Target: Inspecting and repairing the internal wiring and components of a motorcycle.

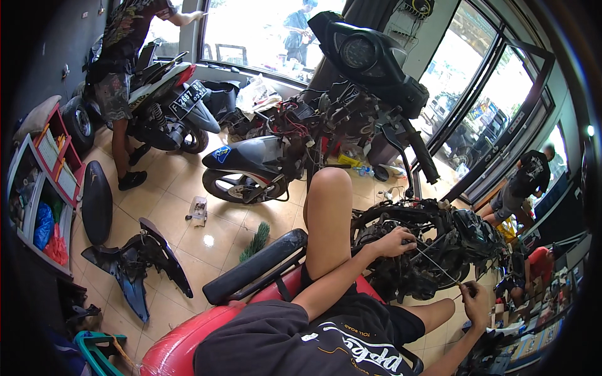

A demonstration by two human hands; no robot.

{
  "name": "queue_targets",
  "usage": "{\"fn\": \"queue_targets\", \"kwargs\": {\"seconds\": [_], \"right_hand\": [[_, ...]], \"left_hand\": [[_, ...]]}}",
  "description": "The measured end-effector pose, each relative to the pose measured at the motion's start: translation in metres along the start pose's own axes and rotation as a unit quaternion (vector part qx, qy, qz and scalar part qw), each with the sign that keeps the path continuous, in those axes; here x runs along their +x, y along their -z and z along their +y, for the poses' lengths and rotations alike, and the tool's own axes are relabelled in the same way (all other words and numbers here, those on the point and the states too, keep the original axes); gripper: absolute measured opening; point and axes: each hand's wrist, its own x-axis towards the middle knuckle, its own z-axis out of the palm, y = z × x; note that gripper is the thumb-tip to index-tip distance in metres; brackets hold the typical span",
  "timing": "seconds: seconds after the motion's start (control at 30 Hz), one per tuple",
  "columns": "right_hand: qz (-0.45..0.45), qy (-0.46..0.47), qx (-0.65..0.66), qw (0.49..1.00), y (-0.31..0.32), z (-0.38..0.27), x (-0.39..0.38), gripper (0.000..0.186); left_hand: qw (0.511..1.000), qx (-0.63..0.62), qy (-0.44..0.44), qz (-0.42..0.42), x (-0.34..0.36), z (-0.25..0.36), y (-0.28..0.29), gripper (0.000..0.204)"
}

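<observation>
A thin, pale cable or rod stretches slantwise between my two hands in front of a stripped motorcycle. My left hand is closed around its upper end, close to the dark frame and engine parts. Lower and to the right, my right hand pinches the other end between thumb and fingers, just above my knee. The bike's body panels are off, so its black frame and wiring lie exposed. Where the upper end meets the machine is hard to make out.
I sit on a red padded seat beside a black cushion bar. Ahead stands another half-stripped scooter. A loose saddle and dark fairing pieces lie on the tiles. Other people stand or crouch around the workshop.
</observation>
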Motion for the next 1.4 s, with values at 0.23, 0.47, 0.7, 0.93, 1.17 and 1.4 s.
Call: {"fn": "queue_targets", "kwargs": {"seconds": [0.23,0.47,0.7,0.93,1.17,1.4], "right_hand": [[0.008,-0.015,-0.030,0.999,0.001,0.007,0.004,0.021],[0.048,0.054,0.009,0.997,-0.002,-0.002,0.001,0.020],[-0.003,-0.060,-0.023,0.998,0.004,0.011,0.003,0.025],[0.067,0.058,-0.020,0.996,0.001,-0.009,-0.003,0.019],[0.006,-0.031,-0.091,0.995,0.009,-0.001,0.001,0.029],[0.043,0.019,-0.001,0.999,0.007,-0.003,0.002,0.024]], "left_hand": [[1.000,-0.001,0.009,0.007,0.000,0.002,0.000,0.033],[1.000,0.015,0.004,-0.008,0.002,-0.004,-0.002,0.038],[1.000,-0.003,-0.004,0.013,0.001,-0.003,-0.002,0.037],[1.000,0.015,-0.010,0.003,-0.001,-0.003,-0.002,0.031],[1.000,0.010,-0.016,0.020,0.006,0.001,0.002,0.028],[1.000,0.009,0.012,-0.007,0.009,0.007,0.002,0.029]]}}
